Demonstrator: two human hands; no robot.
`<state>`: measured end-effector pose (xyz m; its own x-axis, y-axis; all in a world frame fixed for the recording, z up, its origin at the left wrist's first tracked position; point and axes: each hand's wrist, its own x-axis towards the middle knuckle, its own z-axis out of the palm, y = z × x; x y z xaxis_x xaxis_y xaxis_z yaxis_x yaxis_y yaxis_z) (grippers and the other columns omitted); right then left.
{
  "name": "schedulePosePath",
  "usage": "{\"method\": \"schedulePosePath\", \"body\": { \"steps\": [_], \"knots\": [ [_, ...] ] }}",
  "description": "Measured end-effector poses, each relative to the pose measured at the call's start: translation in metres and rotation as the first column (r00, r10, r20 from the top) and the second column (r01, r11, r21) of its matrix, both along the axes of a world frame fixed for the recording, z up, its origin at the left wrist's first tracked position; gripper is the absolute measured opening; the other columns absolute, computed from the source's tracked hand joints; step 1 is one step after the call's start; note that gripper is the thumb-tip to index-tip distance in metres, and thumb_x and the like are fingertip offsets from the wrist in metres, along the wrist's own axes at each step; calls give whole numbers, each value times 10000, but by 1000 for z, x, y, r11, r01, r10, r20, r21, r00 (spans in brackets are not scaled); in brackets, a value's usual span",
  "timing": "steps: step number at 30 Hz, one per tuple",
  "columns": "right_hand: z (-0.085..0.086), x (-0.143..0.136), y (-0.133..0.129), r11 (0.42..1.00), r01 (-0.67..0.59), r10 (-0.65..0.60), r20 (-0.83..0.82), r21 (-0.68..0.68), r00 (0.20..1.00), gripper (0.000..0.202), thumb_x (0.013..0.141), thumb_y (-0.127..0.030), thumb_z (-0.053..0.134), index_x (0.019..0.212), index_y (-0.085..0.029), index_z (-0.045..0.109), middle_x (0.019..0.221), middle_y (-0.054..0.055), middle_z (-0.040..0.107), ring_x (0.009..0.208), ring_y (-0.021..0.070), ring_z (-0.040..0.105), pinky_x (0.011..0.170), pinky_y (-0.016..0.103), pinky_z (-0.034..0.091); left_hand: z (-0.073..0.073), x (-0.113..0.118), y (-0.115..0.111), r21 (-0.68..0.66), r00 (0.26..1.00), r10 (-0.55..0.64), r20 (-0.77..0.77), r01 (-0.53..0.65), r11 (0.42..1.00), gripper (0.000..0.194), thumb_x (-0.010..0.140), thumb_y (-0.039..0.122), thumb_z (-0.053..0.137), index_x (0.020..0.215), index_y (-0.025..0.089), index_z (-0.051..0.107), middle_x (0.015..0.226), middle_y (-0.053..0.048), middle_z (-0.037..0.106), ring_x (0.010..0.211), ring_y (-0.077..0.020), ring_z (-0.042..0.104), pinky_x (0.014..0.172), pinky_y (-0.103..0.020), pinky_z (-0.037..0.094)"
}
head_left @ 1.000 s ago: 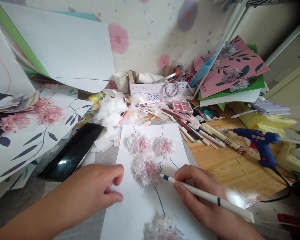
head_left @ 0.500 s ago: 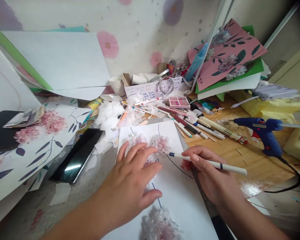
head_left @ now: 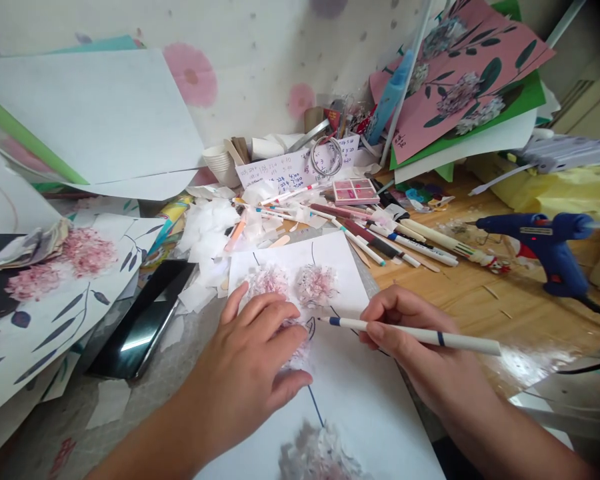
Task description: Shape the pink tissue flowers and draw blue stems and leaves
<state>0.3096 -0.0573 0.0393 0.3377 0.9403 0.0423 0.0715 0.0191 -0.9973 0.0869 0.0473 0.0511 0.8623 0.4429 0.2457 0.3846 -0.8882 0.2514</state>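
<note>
A white marker pen [head_left: 405, 331] with a blue band is pinched in my right hand [head_left: 425, 347], its dark tip just above the white paper [head_left: 365, 400]. Fingers spread, my left hand [head_left: 250, 353] rests on the same sheet and partly covers a pink-and-white crumpled paper flower [head_left: 295, 347]. Two more flowers of this sort, one upper left [head_left: 269, 280] and one upper right [head_left: 317, 285], sit beyond my fingers. At the bottom edge is a larger flower [head_left: 323, 457]. Dark blue stem lines and a small leaf outline [head_left: 311, 328] are drawn between them.
Left of the sheet lies a black phone [head_left: 143, 320], beside another flower picture [head_left: 115, 267]. White cotton-like fluff [head_left: 207, 230], several markers [head_left: 395, 247] and a pink palette [head_left: 355, 191] crowd the back. A blue glue gun [head_left: 540, 233] lies at the right.
The pen tip has moved left and down, and a small leaf outline now shows near it. My left hand has shifted slightly left. The whole view has moved a little.
</note>
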Motion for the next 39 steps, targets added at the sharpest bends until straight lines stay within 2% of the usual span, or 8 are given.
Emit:
{"method": "schedulePosePath", "body": {
  "steps": [7,13,17,22,27,32,37,39],
  "knots": [
    [1,-5,-4,997,-72,72,245,-7,967,123,889,-270,642,774,-240,609,603,-48,570,525,130,499,500,245,381,-1,-3,0,8,999,1,37,-2,1000,261,842,279,850,998,252,642,1144,7,650,1163,-266,549,1173,-496,180],
    [-1,-7,-6,996,-87,68,384,33,921,120,920,-243,627,801,-244,611,617,-58,601,530,117,546,503,231,385,1,-4,-1,9,999,-10,49,10,1000,357,774,191,896,1020,228,639,1158,-18,631,1110,-268,545,1050,-449,331],
    [3,-7,-8,990,-133,103,427,41,898,148,920,-237,633,773,-238,613,595,-65,589,510,106,537,470,226,356,4,-3,1,-20,999,-30,36,31,999,317,786,207,894,995,208,656,1141,-36,641,1085,-276,559,983,-443,394],
    [3,-7,-8,981,-187,150,437,42,887,142,923,-244,643,781,-239,629,608,-60,613,505,102,540,458,220,363,3,-5,1,-39,999,-4,52,6,999,353,744,140,895,982,213,644,1149,-28,637,1104,-284,549,970,-445,417],
    [1,-5,-7,997,-77,60,428,22,902,161,942,-265,618,782,-247,631,603,-41,623,522,131,577,485,238,408,3,-7,0,-68,999,6,38,-3,998,365,753,112,874,1022,217,652,1177,-31,636,1125,-281,567,949,-430,457],
    [8,-6,-6,979,-203,167,450,33,877,143,922,-262,648,780,-242,647,613,-36,655,522,129,609,483,233,428,8,-5,0,-44,1000,0,-14,0,999,246,815,198,828,1008,226,678,1143,-42,663,1089,-274,610,921,-410,526],
    [6,-7,-5,994,-105,73,465,42,882,153,937,-261,636,784,-251,646,609,-36,649,517,133,597,485,239,426,11,2,2,32,1000,0,-29,1,999,244,845,333,807,1055,261,707,1141,-47,667,1128,-289,599,987,-429,541],
    [5,-6,-5,990,-142,113,460,27,881,147,932,-273,651,787,-251,651,616,-33,657,524,138,611,486,240,435,12,4,2,42,1000,2,-28,-1,999,251,844,341,811,1060,261,709,1147,-49,666,1137,-293,596,998,-436,538]
  ]
}}
